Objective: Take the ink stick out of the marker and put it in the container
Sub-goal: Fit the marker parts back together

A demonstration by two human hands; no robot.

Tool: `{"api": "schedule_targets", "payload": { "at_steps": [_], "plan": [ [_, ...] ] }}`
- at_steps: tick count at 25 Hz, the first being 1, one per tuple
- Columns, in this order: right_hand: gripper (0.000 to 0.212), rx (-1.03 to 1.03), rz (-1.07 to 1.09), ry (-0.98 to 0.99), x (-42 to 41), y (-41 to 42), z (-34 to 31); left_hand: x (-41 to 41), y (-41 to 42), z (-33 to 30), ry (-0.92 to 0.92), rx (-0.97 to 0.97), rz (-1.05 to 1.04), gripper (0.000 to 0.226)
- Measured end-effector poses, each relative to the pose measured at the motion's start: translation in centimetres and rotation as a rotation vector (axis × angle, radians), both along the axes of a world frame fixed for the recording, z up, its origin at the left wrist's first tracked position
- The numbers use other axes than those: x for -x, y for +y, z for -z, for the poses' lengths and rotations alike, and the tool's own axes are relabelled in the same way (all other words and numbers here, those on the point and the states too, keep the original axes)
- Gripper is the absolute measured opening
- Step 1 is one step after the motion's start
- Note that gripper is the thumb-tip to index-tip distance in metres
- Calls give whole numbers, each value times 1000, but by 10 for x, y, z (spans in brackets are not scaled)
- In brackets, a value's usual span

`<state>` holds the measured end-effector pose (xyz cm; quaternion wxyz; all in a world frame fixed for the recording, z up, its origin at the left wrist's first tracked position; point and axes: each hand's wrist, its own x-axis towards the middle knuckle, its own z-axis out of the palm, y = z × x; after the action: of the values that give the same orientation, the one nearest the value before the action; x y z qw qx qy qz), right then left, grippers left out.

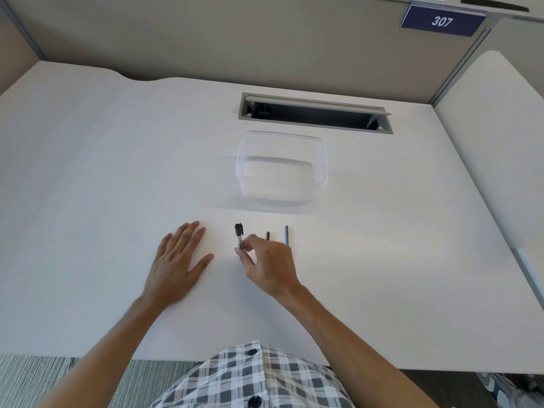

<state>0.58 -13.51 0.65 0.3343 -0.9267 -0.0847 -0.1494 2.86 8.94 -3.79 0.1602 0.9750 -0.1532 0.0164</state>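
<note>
Desk [117, 172]: white, broad, fills most of the view; bears all items below.

Partition [206, 33]: beige panels behind the desk, with a dark blue plate [442, 21] reading 307 at the upper right.

Cable slot [316, 114]: grey-framed rectangular opening in the desk, flap raised, just beyond the container.

Container [322, 160]: clear plastic, rectangular with rounded corners, open top, upright on the desk between the cable slot and the hands; nothing visible inside.

Shirt [253, 378]: black-and-white check with dark buttons, at the bottom edge.

Left hand [176, 260]: palm down, fingers straight and spread, resting flat on the desk to the left of the marker; holds nothing.

Right hand [265, 263]: thumb and fingertips pinch the near end of the marker; hands are apart, with a strip of desk between them.

Marker [239, 235]: slim, black cap at the far end, pale barrel, pointing away from the person, near end held in the right hand's pinch.

Blue stick [286, 235]: thin, straight, lying on the desk just right of the right hand's knuckles, parallel to the marker.

Small black piece [268, 235]: short, dark, on the desk between the marker and the blue stick; too small to tell what it is.
</note>
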Motion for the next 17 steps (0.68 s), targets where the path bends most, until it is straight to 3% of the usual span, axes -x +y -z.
{"api": "schedule_targets", "payload": {
  "at_steps": [10, 17],
  "plan": [
    [9, -234, 76, 172, -12, -15, -31, -1, 0, 1, 9, -6, -3, 68],
    [9, -319, 86, 171, -33, -16, -52, 0, -1, -2, 13, 0, -5, 67]
  ]
}}
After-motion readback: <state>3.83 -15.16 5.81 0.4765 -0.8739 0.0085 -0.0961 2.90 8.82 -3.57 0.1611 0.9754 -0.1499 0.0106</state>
